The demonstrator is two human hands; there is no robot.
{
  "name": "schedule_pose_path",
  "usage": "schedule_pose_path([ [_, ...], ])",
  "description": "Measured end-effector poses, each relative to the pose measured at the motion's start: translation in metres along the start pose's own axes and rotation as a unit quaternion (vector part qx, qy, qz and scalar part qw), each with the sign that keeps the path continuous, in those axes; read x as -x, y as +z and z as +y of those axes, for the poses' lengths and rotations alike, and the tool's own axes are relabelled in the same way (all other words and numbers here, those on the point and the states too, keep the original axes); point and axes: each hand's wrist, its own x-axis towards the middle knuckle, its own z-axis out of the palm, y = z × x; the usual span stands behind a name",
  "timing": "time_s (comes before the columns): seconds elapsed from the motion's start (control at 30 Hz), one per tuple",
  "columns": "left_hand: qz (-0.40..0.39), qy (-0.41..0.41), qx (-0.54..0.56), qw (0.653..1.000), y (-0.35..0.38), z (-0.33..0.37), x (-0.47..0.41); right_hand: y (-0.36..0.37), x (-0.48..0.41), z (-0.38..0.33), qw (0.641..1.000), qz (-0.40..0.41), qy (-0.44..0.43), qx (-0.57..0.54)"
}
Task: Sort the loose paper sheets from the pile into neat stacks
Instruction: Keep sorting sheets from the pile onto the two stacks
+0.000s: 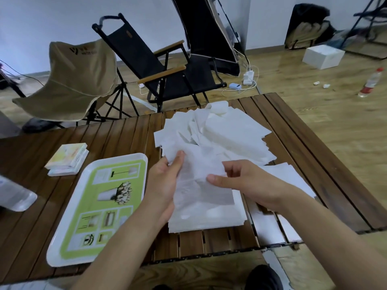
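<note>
Paper sheet (201, 174) held at the table's centre, above a squared stack (209, 218): left hand (165, 185) grips its left edge, right hand (240, 181) pinches its right edge, presumably to align it before laying it down. Loose pile (215, 132) lies just beyond. Further sheets (289, 176) are partly hidden beneath the right forearm; sheet count indiscernible.

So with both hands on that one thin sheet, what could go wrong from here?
Three risks, each a guess:
1. The sheet looks thin and creased; pinched between the left hand and right hand, it might tear.
2. The loose pile is jumbled, so a nudge could slide sheets off the table.
3. Sheets at the near right already overhang the table edge and could fall.
</note>
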Motion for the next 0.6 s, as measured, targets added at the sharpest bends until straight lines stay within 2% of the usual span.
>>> schedule_pose_path([
  [0.1, 0.026, 0.008, -0.037, 0.999, -0.002, -0.001, -0.003, -0.001, 0.003, 0.002, 1.000, -0.013, -0.003, -0.006],
  [0.17, 0.035, 0.012, -0.076, 0.996, -0.006, -0.001, -0.005, 0.000, 0.000, 0.004, 1.000, 0.019, -0.011, -0.007],
  [0.27, -0.013, 0.042, -0.170, 0.984, -0.012, -0.001, -0.005, -0.001, -0.005, 0.008, 0.995, 0.095, -0.014, -0.027],
  [0.37, -0.077, 0.102, -0.218, 0.968, -0.016, -0.003, -0.003, -0.005, -0.006, 0.010, 0.990, 0.132, -0.024, -0.037],
  [0.47, -0.074, 0.159, -0.284, 0.943, -0.020, -0.007, -0.006, -0.009, -0.006, 0.012, 0.988, 0.148, -0.045, -0.006],
  [0.6, -0.057, 0.188, -0.344, 0.918, -0.024, -0.012, -0.011, -0.009, -0.002, 0.010, 0.982, 0.183, -0.053, 0.000],
])
